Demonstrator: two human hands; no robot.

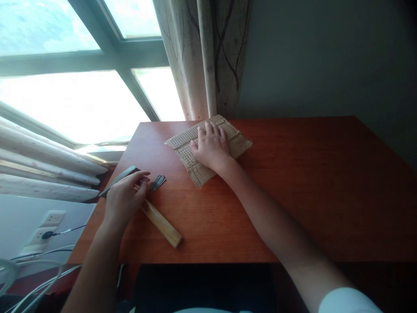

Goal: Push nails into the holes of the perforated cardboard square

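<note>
My right hand [211, 147] lies flat, fingers stretched out, on a piece of cardboard [239, 141] pricked with rows of small holes, at the far middle of the red-brown table [293, 191]. My left hand [125, 199] rests near the table's left edge, over a hammer with a dark metal head [117, 179] and a pale wooden handle [163, 226]. Its fingers are curled and pinched at a small bunch of dark nails [158, 182] lying on the table just right of the fingertips. Whether the fingers grip a nail is hidden.
A patterned curtain [211, 56] hangs behind the table beside a bright window [81, 100]. At lower left a wall socket [45, 226] has a plug and cables. A grey wall stands at the right. The table's near edge drops to a dark gap.
</note>
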